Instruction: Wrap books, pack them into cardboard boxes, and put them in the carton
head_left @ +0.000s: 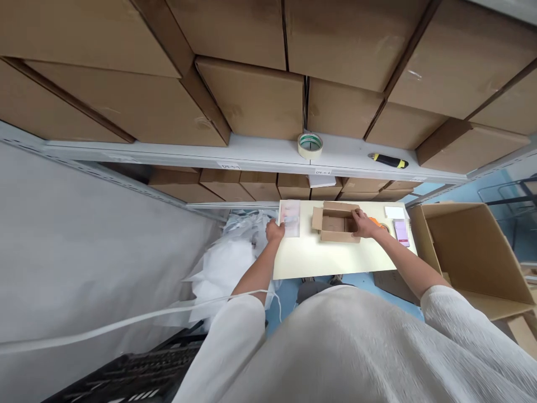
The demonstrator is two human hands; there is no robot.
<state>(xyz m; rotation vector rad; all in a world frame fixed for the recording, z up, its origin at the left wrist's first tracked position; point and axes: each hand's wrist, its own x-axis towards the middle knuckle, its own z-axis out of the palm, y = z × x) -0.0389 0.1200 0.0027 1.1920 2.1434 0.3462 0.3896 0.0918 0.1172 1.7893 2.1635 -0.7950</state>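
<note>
An open cardboard box [339,236] lies on the pale tabletop [319,262], its flaps spread and the inside bare. My right hand [364,224] grips the box at its right end, thumb and fingers over the wall. At the table's left edge is a flat, clear plastic packet [290,218] with something pinkish and pale in it. My left hand [274,230] is curled at the packet's left edge, thumb against it; the other fingers are partly hidden. Partly behind my right hand sits an orange tape dispenser or roll [377,223], not clearly seen.
A phone [401,232] and a white card [394,212] lie on the table's right. Tape [310,146] and a yellow-black cutter [389,160] rest on the shelf below stacked cartons [251,98]. White packing material [226,257] heaps left; a large open carton [474,252] stands right.
</note>
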